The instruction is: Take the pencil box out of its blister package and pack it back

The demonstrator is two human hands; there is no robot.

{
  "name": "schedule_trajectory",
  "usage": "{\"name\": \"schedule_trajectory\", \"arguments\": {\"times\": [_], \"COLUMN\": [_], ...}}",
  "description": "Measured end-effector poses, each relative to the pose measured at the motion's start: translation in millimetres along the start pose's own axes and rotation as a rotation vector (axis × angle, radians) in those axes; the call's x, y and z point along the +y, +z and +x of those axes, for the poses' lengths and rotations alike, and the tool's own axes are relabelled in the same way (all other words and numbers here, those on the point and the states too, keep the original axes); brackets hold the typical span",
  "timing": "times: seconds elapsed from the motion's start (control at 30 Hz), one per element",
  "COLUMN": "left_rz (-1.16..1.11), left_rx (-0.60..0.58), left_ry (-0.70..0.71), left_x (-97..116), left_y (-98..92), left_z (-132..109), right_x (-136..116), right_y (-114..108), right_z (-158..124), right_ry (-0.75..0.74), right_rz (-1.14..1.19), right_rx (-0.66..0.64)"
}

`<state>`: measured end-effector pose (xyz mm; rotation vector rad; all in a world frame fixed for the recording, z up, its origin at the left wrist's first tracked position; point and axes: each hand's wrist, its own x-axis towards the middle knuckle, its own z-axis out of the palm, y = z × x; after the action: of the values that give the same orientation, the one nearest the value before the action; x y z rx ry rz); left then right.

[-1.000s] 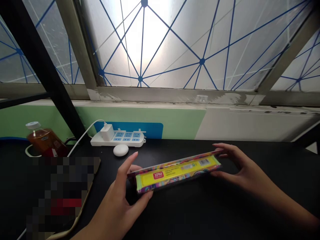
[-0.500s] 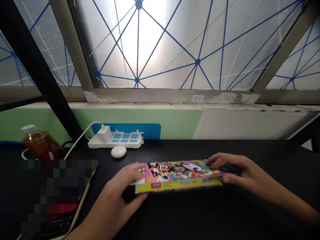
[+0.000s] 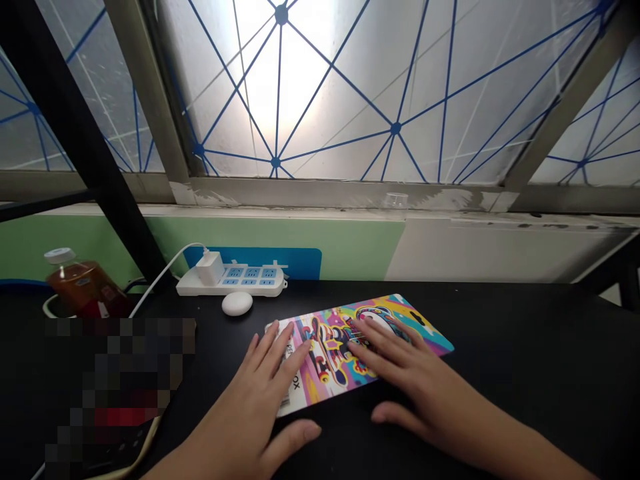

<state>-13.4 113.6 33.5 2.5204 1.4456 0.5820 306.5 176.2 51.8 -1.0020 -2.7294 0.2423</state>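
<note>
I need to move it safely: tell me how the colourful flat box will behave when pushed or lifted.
Lying flat on its broad face on the black table, the colourful box should slide, not roll or tip. The left hand and right hand rest flat on it without visible denting, so probably stiff. It looks thin: likely light for its size.

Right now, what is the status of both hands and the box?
Left hand, right hand open, palms flat on box. Box lies flat on table. Power strip behind it, apart.
</note>
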Motion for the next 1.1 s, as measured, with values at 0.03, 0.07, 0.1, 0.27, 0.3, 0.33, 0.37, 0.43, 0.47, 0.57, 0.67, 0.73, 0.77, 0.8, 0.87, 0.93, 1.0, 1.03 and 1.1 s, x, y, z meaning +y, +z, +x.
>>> {"name": "schedule_trajectory", "arguments": {"times": [0.03,0.07,0.1,0.27,0.3,0.33,0.37,0.43,0.47,0.57,0.67,0.73,0.77,0.8,0.87,0.93,1.0,1.03,1.1], "left_rz": [0.015,0.027,0.037,0.023,0.013,0.004,-0.002,-0.005,0.001,0.047,0.108,0.139,0.151,0.163,0.183,0.206,0.24,0.258,0.288], "left_rx": [-0.03,-0.057,-0.078,-0.104,-0.105,-0.108,-0.11,-0.118,-0.127,-0.179,-0.239,-0.265,-0.275,-0.281,-0.28,-0.254,-0.198,-0.164,-0.105], "left_ry": [-0.003,-0.007,-0.012,-0.006,-0.006,-0.008,-0.012,-0.021,-0.026,-0.042,-0.064,-0.074,-0.074,-0.073,-0.066,-0.059,-0.064,-0.07,-0.065], "left_x": [-1,-1,-2,1,3,4,5,6,6,7,8,8,8,7,7,7,9,9,11], "left_y": [0.5,0.2,-0.7,-9.9,-11.5,-12.8,-13.8,-15.1,-15.5,-16.6,-19.3,-22.6,-24.6,-26.6,-30.2,-32.3,-31.8,-30.6,-26.6], "left_z": [1,1,2,4,4,4,4,5,5,6,6,6,6,5,5,5,5,5,6], "right_x": [-7,-10,-8,45,55,61,63,52,43,12,8,24,36,48,67,73,65,57,39], "right_y": [1,0,-2,-21,-24,-26,-27,-23,-20,-5,3,0,-3,-7,-14,-18,-16,-13,-5], "right_z": [3,4,3,-20,-23,-25,-25,-19,-15,-2,-2,-10,-16,-22,-30,-32,-26,-21,-11], "right_ry": [-0.022,-0.036,-0.044,-0.058,-0.052,-0.05,-0.056,-0.089,-0.112,-0.179,-0.216,-0.2,-0.181,-0.162,-0.134,-0.126,-0.126,-0.132,-0.158], "right_rz": [0.002,0.004,0.005,-0.04,-0.052,-0.067,-0.083,-0.124,-0.151,-0.251,-0.306,-0.308,-0.308,-0.31,-0.319,-0.328,-0.341,-0.35,-0.365], "right_rx": [-0.03,-0.05,-0.055,0.121,0.163,0.191,0.206,0.207,0.198,0.168,0.124,0.135,0.159,0.189,0.228,0.235,0.246,0.25,0.234]}}
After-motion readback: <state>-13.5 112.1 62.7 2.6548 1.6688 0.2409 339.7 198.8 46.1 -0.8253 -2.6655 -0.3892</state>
